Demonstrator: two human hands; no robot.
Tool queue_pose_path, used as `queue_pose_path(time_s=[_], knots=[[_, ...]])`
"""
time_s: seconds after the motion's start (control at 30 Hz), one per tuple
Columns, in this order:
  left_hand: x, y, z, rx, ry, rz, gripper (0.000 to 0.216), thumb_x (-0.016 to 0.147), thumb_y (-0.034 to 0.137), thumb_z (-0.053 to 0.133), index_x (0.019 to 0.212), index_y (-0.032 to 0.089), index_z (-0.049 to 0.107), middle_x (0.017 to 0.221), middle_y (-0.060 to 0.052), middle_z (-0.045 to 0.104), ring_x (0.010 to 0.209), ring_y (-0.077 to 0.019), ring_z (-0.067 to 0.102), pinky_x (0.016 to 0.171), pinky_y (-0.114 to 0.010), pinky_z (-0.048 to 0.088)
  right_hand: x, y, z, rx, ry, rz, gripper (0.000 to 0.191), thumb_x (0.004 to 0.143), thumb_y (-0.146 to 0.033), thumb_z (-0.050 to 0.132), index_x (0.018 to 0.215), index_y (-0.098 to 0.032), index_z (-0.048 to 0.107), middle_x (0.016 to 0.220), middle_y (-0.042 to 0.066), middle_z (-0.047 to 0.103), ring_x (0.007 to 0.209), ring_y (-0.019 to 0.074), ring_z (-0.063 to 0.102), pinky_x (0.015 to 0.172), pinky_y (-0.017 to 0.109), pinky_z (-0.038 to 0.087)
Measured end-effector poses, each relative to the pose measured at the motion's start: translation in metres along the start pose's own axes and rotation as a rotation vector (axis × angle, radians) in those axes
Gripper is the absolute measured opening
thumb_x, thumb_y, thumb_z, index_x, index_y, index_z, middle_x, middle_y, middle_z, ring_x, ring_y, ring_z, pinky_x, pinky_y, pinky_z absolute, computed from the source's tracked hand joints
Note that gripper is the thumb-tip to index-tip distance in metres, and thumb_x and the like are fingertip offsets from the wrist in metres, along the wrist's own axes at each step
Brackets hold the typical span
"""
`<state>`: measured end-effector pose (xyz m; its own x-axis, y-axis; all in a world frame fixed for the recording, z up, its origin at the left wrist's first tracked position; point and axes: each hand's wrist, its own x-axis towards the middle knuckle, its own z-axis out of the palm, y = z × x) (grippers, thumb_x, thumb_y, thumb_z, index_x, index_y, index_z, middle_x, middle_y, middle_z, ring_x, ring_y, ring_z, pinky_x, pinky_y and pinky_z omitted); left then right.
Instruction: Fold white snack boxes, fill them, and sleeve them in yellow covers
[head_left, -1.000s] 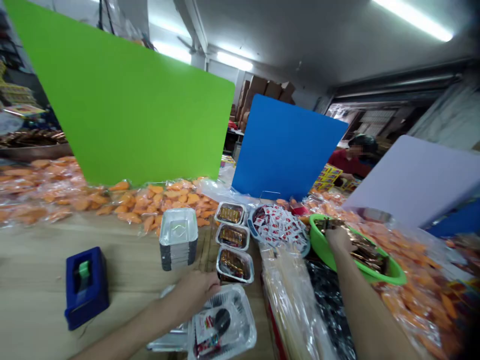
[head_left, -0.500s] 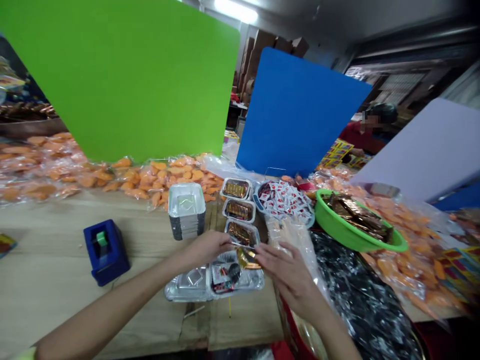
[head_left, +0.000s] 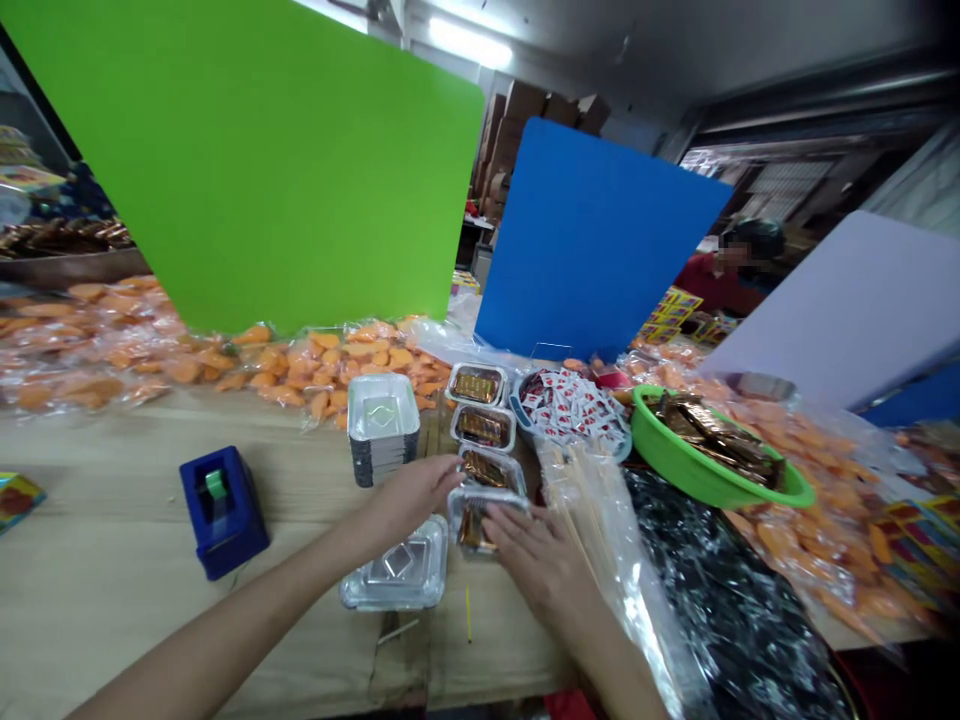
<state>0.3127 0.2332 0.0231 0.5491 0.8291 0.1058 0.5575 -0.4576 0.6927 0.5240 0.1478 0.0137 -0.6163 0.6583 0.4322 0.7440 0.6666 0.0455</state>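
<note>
A foil tray [head_left: 456, 512] with a shiny brown-gold packet [head_left: 472, 527] inside stands at the near end of a row of filled trays. My left hand [head_left: 420, 492] is at its far left corner, thumb and fingers closed around the rim as far as I can see. Stretched out over the tray's right side, my right hand [head_left: 540, 565] rests its fingertips on the packet. Behind are further filled foil trays, including a middle one [head_left: 484, 427] and a far one [head_left: 476, 384]. A clear-topped foil tray [head_left: 397, 568] lies below my left wrist.
Stacked foil trays [head_left: 382, 410] and a blue tape dispenser [head_left: 223, 512] stand leftward. To the right are a bowl of small sachets [head_left: 574, 410], bagged wooden sticks [head_left: 592, 500] and a green basin [head_left: 697, 470] of brown packets. Bagged orange pieces [head_left: 322, 365] line upright boards. A person [head_left: 724, 275] is beyond.
The brown-gold packet, held above an open tray before, now lies inside it. That tray has moved up and right, to the row's near end. My right hand has spread over it.
</note>
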Motion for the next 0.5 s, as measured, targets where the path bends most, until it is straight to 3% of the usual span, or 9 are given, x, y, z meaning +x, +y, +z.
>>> queue_pose_path(time_s=[0.07,0.13,0.23,0.33,0.5], knots=[[-0.012,-0.006,-0.005,0.014,0.122,-0.004,0.034,0.091,0.039,0.037,0.112,0.018,0.054,0.109,-0.007,0.062,0.098,-0.019,0.057,0.085,-0.029,0.042,0.006,0.018,0.004,-0.043,0.03,0.042,0.042,0.091,-0.013,0.037,0.131,-0.023,0.041,0.127,0.004,0.054,0.119,0.0157,0.047,0.095,0.036,0.04],[-0.027,-0.015,-0.005,0.072,0.142,-0.036,0.034,0.091,0.037,0.037,0.115,0.019,0.053,0.113,-0.008,0.062,0.102,-0.0199,0.056,0.089,-0.031,0.042,0.011,0.033,0.015,-0.077,0.049,0.066,0.044,0.09,-0.011,0.036,0.133,-0.021,0.038,0.131,0.005,0.05,0.123,0.0165,0.043,0.094,0.035,0.041],[-0.049,-0.031,0.001,0.154,0.055,-0.02,0.029,0.091,0.03,0.039,0.11,0.02,0.058,0.109,-0.007,0.063,0.101,-0.0194,0.056,0.09,-0.032,0.043,0.016,0.045,0.04,-0.088,0.035,0.101,0.043,0.09,-0.011,0.036,0.132,-0.021,0.042,0.133,0.006,0.049,0.125,0.0182,0.04,0.096,0.038,0.041],[-0.068,-0.041,0.007,0.219,-0.071,0.035,0.026,0.088,0.026,0.044,0.106,0.02,0.061,0.113,-0.009,0.062,0.106,-0.0214,0.054,0.093,-0.035,0.042,0.017,0.048,0.058,-0.115,-0.061,0.161,0.042,0.089,-0.014,0.04,0.129,-0.025,0.046,0.134,0.006,0.047,0.124,0.0219,0.041,0.096,0.044,0.039],[-0.092,-0.036,0.01,0.309,-0.28,0.088,0.034,0.078,0.041,0.06,0.107,0.021,0.063,0.114,-0.009,0.061,0.109,-0.028,0.051,0.097,-0.044,0.038,0.015,0.049,0.052,-0.138,-0.206,0.283,0.044,0.086,-0.024,0.05,0.13,-0.028,0.044,0.134,0.006,0.047,0.122,0.0279,0.043,0.094,0.052,0.036]])
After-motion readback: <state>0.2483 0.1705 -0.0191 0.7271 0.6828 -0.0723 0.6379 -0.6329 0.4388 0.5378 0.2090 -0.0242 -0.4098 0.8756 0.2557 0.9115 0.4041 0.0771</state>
